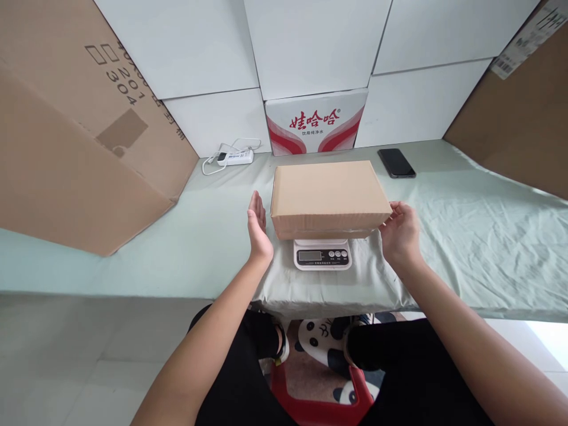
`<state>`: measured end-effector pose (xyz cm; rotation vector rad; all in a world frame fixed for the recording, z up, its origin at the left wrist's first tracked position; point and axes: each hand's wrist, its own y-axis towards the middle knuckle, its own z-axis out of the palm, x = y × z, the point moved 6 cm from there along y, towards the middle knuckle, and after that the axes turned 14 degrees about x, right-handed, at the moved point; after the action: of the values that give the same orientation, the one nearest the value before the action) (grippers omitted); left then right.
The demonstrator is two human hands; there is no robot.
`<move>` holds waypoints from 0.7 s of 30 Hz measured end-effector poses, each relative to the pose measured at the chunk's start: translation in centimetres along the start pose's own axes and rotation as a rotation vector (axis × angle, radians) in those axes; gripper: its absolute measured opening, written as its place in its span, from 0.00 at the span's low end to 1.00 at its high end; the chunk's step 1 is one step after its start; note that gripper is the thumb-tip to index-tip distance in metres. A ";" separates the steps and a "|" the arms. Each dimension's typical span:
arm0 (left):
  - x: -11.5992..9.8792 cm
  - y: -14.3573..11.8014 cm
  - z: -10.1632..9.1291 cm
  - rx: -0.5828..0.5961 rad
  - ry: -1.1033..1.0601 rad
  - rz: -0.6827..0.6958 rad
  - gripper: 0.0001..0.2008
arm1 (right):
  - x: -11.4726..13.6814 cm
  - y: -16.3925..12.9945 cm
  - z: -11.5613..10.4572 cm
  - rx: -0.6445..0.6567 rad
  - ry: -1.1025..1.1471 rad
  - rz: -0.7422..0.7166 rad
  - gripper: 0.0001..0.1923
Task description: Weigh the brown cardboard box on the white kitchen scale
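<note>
A closed brown cardboard box [328, 189] lies on a small white kitchen scale [323, 263], covering most of its platform. The scale's grey display and round buttons show below the box's near side; no reading can be made out. My left hand [258, 231] is held upright beside the box's left side, open and a little apart from it, fingers stretched forward. At the box's near right corner is my right hand [402, 231], its fingers loosely bent and apart. Those fingertips are partly hidden by the corner, so whether they touch it is unclear.
Behind the box stand white cartons [310, 47] and a red-printed carton [316, 124]. A black phone [396, 163] lies at right, a white power strip [235, 157] with cable at left. Large brown cartons [80, 136] flank the cloth-covered table [213, 236].
</note>
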<state>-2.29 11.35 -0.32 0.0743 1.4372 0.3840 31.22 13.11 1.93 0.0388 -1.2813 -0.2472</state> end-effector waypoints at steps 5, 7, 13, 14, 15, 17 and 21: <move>0.2 0.1 0.1 -0.003 -0.008 0.000 0.42 | 0.0 -0.5 -0.2 -0.074 0.009 0.031 0.21; 0.2 0.1 0.1 0.002 -0.011 0.003 0.42 | 0.0 -0.5 -0.4 -0.083 -0.004 0.027 0.22; 0.1 0.0 0.2 0.011 -0.013 0.021 0.42 | -0.2 -0.3 -0.7 -0.076 0.004 0.025 0.23; 0.2 0.0 0.2 0.012 -0.011 0.020 0.42 | -0.2 -0.3 -0.7 -0.072 0.008 0.029 0.21; 0.2 0.0 0.2 0.013 -0.012 0.018 0.41 | -0.2 -0.3 -0.7 -0.072 0.013 0.034 0.19; 0.3 -0.1 0.2 0.013 -0.020 0.018 0.42 | -0.1 -0.4 -0.7 -0.088 0.024 0.044 0.16; 0.4 0.0 0.2 0.020 -0.017 0.022 0.42 | 0.0 -0.5 -0.7 -0.106 0.040 0.061 0.13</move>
<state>-2.04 11.45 -0.66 0.1093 1.4244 0.3863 31.77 12.59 1.62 -0.0851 -1.2256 -0.2602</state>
